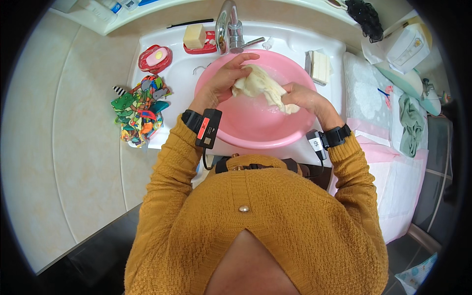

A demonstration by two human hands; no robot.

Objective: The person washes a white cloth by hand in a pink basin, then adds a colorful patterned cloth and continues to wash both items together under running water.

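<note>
A wet, cream-coloured cloth [260, 84] is stretched between my two hands above a pink plastic basin [254, 134]. My left hand [228, 75] grips its upper left end, with the index finger pointing out to the right. The lower right end is pinched in my right hand [301, 97], and a short corner hangs below those fingers. Soapy water with some foam lies in the basin, partly hidden by the cloth and hands. The basin stands in a white sink [177, 92], under a chrome faucet [230, 29].
Left on the sink rim are a colourful fabric bundle [143, 110] and a pink soap bar [156, 56] in a red dish. A yellowish soap block [194, 36] sits behind. At right are a pale ridged block [320, 67], absorbent pads [368, 92] and a green cloth [411, 125].
</note>
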